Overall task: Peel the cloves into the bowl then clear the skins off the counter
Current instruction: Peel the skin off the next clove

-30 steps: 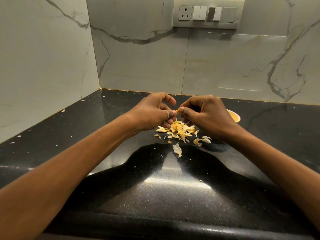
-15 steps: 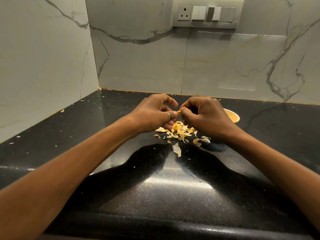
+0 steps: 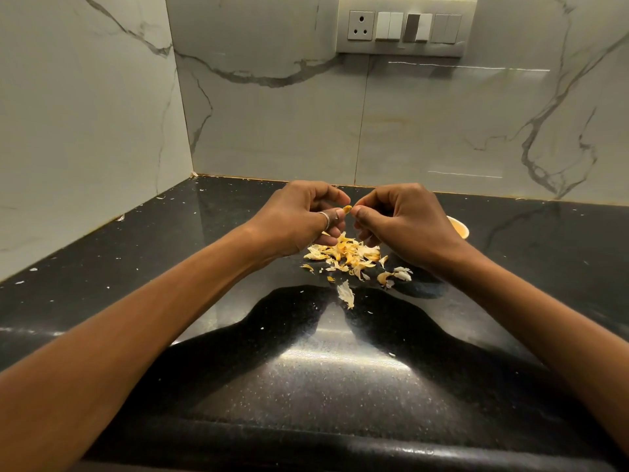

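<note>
**Both hands pinch a garlic piece above the skins**

Nearest is the rounded front edge of the black speckled counter [image 3: 306, 386], glossy, with a bright patch of reflected light in its middle. Two bare forearms reach forward over it from the lower corners, and their shadows meet on the stone.

Farther in, one pale skin [image 3: 346, 294] lies alone, just this side of the main pile. The skins [image 3: 343, 253] form a loose yellow and white heap on the counter, directly under the hands, with a few strays to its right and small white flecks scattered across the stone.

Above the heap, the left hand [image 3: 299, 219] and right hand [image 3: 405, 223] meet fingertip to fingertip. Both have their fingers curled in. Thumb and forefinger of each hand pinch a small yellow piece [image 3: 347, 209] held between them, clear of the counter. Whether it is a clove or only skin cannot be told. The left hand wears a ring [image 3: 325, 219].

Behind the right hand, a pale bowl [image 3: 459, 226] stands on the counter, mostly hidden by that hand; its contents cannot be seen.

Farthest back rises the veined marble wall [image 3: 272, 114], meeting a side wall at the left corner, with a switch plate [image 3: 405, 27] near the top.
</note>
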{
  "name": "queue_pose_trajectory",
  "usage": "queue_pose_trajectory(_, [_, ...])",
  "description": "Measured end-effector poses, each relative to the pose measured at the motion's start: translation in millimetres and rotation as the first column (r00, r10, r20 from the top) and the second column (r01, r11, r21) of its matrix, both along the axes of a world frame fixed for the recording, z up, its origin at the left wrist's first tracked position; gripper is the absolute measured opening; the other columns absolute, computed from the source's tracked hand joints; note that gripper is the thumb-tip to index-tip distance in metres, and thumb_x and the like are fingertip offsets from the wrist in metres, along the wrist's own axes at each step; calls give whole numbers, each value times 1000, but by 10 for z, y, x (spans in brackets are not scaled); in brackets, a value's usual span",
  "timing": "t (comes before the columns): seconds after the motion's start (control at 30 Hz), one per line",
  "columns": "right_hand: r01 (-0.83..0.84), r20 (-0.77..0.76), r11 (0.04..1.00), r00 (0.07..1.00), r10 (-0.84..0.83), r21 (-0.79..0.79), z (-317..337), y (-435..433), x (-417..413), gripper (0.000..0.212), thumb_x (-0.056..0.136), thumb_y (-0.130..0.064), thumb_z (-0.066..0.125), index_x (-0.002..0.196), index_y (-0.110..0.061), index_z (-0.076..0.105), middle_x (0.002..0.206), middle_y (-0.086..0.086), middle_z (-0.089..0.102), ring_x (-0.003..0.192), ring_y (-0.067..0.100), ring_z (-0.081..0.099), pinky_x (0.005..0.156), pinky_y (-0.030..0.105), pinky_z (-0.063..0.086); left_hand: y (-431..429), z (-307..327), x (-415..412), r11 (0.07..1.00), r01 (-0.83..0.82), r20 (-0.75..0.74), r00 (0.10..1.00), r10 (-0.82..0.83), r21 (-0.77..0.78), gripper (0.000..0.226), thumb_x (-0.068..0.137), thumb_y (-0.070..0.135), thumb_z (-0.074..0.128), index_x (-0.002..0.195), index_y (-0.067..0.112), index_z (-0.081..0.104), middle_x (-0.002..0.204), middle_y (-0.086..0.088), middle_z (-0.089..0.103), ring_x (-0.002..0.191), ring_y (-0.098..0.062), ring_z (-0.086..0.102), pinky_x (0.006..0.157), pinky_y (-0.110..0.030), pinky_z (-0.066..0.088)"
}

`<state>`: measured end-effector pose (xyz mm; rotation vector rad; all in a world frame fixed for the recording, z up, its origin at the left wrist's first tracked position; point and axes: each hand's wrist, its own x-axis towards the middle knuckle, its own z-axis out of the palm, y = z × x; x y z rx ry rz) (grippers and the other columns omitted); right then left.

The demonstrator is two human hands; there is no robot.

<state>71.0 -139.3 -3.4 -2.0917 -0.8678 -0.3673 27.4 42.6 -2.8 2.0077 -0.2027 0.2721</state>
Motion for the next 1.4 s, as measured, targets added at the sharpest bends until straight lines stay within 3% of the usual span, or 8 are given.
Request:
queue_pose_trajectory(0.23, [-28,21,999,999,28,-30,-15,2,4,12,96,-15,66,96,-7,74,77,4,73,64,12,72,63,28,62,1,-1,-2,998,-22,9,1000,21,58,15,94,4,64,106,10,69,88,-10,72,75,-14,72,72,-28,61])
queue_pose_trajectory(0.43, [-41,66,994,997,48,-102,-28,-21,-13,11,96,-17,66,91,-12,75,72,-2,72,62,6,70,60,23,58,3,-13,-9,980,-25,70,998,12,197,11,94,6,66,103,9,72,79,-6,73,70,-15,73,70,-28,62])
queue_pose_trajectory(0.67, [-14,189,987,981,45,-162,-64,-11,-35,17,94,-19,65,84,-12,77,66,-2,70,60,12,66,60,37,55,-24,-55,-35,942,-65,158,987,13,330,12,94,6,67,103,6,74,75,-4,74,64,-8,73,67,-22,61])
queue_pose_trajectory(0.9, [-2,309,968,948,82,-251,-87,-12,-39,20,91,-21,63,78,-12,75,60,-1,64,53,11,57,50,27,44,-33,-66,-32,938,-51,120,993,10,343,12,93,6,67,102,7,75,72,-3,74,64,-10,73,66,-23,61])
queue_pose_trajectory(1.07, [-21,320,954,940,121,-300,-63,-29,0,18,95,-14,61,87,-8,75,69,3,68,61,17,62,58,39,52,3,-24,-15,949,-35,58,998,17,314,13,94,3,66,104,3,74,77,-9,75,67,-15,74,68,-28,62])
queue_pose_trajectory(1.4, [4,375,927,915,148,-375,-112,-3,33,21,92,-19,58,80,-9,72,64,6,65,55,21,58,55,39,48,-32,-77,-19,921,-65,89,995,33,385,19,92,2,64,86,17,75,69,-4,74,60,-10,73,65,-26,62])
